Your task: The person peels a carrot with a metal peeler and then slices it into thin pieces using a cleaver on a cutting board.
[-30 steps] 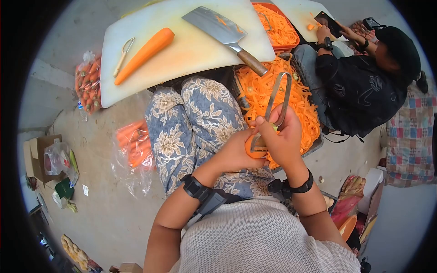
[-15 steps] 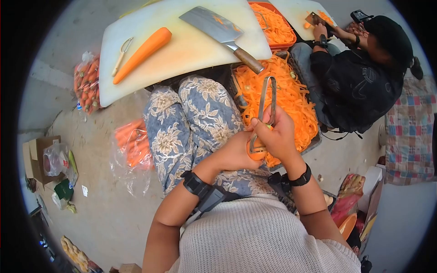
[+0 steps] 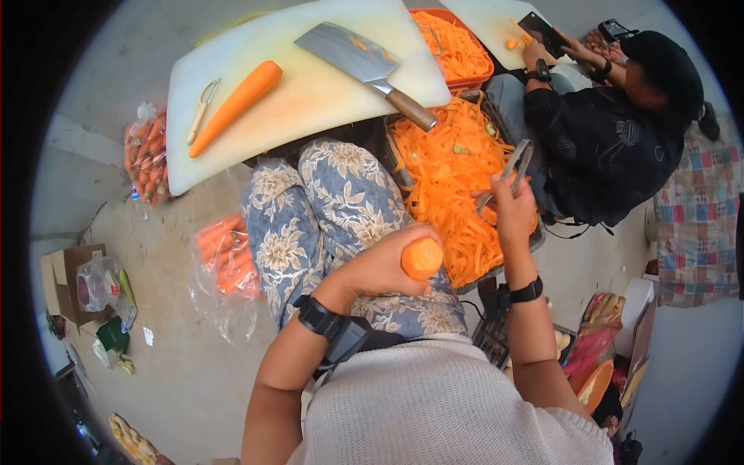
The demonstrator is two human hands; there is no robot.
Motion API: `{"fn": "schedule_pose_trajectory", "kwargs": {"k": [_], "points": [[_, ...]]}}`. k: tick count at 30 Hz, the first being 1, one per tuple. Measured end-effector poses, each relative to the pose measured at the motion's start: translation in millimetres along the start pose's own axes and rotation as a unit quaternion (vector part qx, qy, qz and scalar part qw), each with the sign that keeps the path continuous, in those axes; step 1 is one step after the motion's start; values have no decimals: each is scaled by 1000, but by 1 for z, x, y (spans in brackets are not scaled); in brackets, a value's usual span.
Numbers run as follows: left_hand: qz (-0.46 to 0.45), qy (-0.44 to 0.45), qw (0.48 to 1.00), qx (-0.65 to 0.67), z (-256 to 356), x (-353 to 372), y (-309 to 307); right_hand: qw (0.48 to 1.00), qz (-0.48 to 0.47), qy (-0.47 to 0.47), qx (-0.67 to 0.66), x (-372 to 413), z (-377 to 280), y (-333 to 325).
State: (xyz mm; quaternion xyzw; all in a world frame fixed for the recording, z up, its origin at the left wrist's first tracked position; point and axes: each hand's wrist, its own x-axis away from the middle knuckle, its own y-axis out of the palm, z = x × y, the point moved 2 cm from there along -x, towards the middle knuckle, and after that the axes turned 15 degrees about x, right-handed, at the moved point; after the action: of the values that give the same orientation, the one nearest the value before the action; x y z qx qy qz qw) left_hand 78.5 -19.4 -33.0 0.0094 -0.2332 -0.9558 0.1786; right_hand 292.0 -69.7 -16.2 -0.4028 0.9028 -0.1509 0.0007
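Note:
My left hand (image 3: 387, 262) is wrapped round a short, thick carrot (image 3: 422, 258) above my lap, its rounded end facing up. To the right, my right hand (image 3: 510, 209) grips a metal peeler (image 3: 518, 167) over the edge of a crate heaped with orange carrot shreds (image 3: 457, 178). The two hands are apart. On the white cutting board (image 3: 325, 101) lie a whole peeled carrot (image 3: 236, 108), a second peeler (image 3: 203, 111) with a light handle, and a cleaver (image 3: 349, 54) with a wooden handle.
An orange-red tray (image 3: 487, 70) of shreds stands behind the crate. At the right a co-worker (image 3: 612, 147) in black holds a blade over another board (image 3: 480, 23). Bagged carrots (image 3: 147, 155) and another bag of carrots (image 3: 226, 256) lie at the left.
My hands have moved apart. The right hand with the peeler has gone right, off the carrot, which now points its end upward in my left hand. The co-worker's blade has shifted.

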Motion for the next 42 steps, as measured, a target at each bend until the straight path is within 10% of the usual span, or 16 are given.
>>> {"fn": "schedule_pose_trajectory", "kwargs": {"k": [5, 21, 24, 29, 31, 33, 35, 42], "points": [[36, -8, 999, -23, -1, 4, 4, 989, -132, -53, -39, 34, -29, 37], [34, -38, 999, -16, -5, 1, 12, 947, -152, -180, 219, 44, -31, 57], [45, -26, 997, -52, -9, -4, 14, 977, -199, 26, 69, 37, -19, 54], [31, -64, 997, -42, -16, -5, 12, 987, -155, -24, 32, 29, -12, 49], [-88, 104, 983, -120, -3, 4, 19, 948, 17, -116, 296, -7, 31, 24], [-61, 96, 987, -116, -2, 8, 16, 997, 55, 4, 57, -15, 22, 3], [10, -12, 998, 56, -10, 9, 0, 996, 32, -32, 71, -19, 22, -10], [-19, -17, 999, 21, -3, 3, 8, 988, -127, -83, -35, 49, -34, 35]]}}
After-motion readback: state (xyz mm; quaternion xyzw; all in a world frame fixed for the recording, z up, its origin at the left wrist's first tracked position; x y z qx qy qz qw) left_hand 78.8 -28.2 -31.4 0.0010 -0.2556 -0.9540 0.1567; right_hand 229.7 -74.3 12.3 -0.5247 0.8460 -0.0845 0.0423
